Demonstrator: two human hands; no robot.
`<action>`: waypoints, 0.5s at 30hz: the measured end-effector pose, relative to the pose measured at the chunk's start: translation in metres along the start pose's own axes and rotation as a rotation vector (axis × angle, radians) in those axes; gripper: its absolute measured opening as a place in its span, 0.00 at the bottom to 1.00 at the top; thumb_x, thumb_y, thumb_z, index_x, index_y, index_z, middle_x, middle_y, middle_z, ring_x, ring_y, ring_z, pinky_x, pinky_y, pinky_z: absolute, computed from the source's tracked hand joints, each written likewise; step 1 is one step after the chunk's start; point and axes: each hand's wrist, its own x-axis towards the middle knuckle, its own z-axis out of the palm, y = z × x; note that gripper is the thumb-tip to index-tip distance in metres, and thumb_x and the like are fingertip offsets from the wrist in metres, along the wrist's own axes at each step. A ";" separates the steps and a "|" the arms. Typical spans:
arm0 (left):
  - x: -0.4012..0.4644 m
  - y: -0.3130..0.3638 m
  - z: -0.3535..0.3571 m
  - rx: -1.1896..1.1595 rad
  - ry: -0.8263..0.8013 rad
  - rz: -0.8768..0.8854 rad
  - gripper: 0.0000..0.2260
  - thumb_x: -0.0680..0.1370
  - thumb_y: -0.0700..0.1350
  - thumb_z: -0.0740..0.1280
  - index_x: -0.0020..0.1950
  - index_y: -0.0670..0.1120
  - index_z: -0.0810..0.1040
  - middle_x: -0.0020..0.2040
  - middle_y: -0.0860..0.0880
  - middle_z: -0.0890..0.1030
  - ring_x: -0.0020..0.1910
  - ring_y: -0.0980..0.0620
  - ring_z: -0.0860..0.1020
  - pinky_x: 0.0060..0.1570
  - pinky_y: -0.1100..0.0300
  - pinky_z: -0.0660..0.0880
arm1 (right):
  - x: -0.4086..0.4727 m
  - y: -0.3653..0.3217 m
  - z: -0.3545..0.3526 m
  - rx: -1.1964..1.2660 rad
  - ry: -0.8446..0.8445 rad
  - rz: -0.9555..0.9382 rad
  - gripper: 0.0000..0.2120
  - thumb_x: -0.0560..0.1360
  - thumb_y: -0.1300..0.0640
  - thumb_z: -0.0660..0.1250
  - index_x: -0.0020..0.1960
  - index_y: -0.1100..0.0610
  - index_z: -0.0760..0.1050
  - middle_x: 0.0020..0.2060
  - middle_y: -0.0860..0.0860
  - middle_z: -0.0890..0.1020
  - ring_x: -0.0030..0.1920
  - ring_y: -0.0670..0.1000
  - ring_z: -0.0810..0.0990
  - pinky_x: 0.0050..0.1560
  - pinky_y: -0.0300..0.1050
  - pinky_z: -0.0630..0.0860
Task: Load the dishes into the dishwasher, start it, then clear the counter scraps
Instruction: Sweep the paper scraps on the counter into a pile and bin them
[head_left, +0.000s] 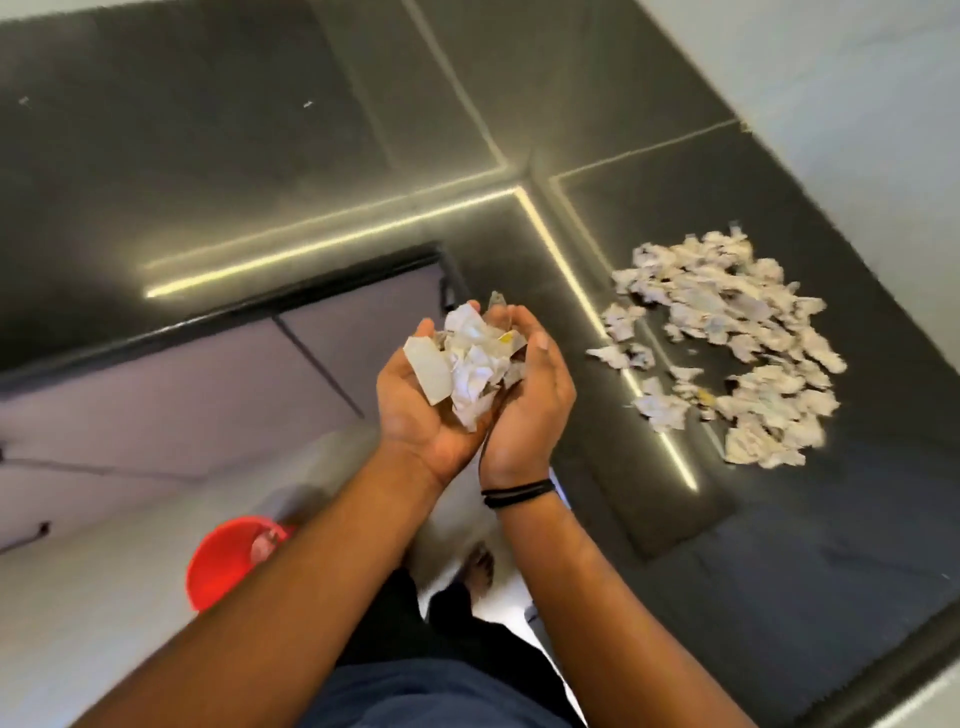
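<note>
Scraps (475, 366) of crumpled white paper fill both hands, which are cupped together palm-up over the near edge of the table (260, 156). The left hand (421, 410) and right hand (530, 400) touch at the heels, fingers curled up round the load, neither fully closed nor flat.

Progress, as judged: the clearing stage is under way but far from complete. A large pile of scraps (727, 348) lies on the dark table to the right, well apart from the hands. Several more handfuls appear necessary. No dishes and no dishwasher show in this view, so the status of loading and starting cannot be confirmed.

Surroundings: a red bucket (228, 566) stands on the pale floor below and to the left, holding something light-coloured; it is the likely receptacle. The left forearm partly covers it. A black band (519, 491) sits on the right wrist.

Obstructions: nothing stands between hands and bucket. Risk noted: loose pieces may spill from the open top of the cupped hands during transfer.
</note>
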 end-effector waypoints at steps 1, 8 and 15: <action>-0.009 0.012 -0.011 -0.015 0.023 0.047 0.20 0.77 0.51 0.62 0.59 0.38 0.83 0.60 0.39 0.82 0.55 0.39 0.82 0.61 0.41 0.76 | -0.009 0.016 0.007 -0.019 -0.037 0.026 0.17 0.84 0.60 0.56 0.65 0.71 0.73 0.58 0.66 0.81 0.57 0.58 0.83 0.54 0.46 0.80; -0.065 0.087 -0.094 -0.128 0.207 0.273 0.12 0.75 0.46 0.64 0.53 0.42 0.81 0.53 0.41 0.83 0.52 0.41 0.82 0.60 0.48 0.77 | -0.072 0.125 0.040 -0.150 -0.204 0.239 0.17 0.83 0.61 0.55 0.64 0.71 0.75 0.58 0.65 0.81 0.59 0.61 0.82 0.59 0.51 0.80; -0.105 0.153 -0.222 -0.264 0.350 0.340 0.14 0.82 0.47 0.60 0.65 0.45 0.77 0.59 0.43 0.82 0.58 0.42 0.81 0.63 0.49 0.77 | -0.137 0.244 0.051 -0.293 -0.230 0.405 0.15 0.83 0.65 0.56 0.59 0.70 0.79 0.50 0.59 0.86 0.53 0.57 0.84 0.52 0.46 0.81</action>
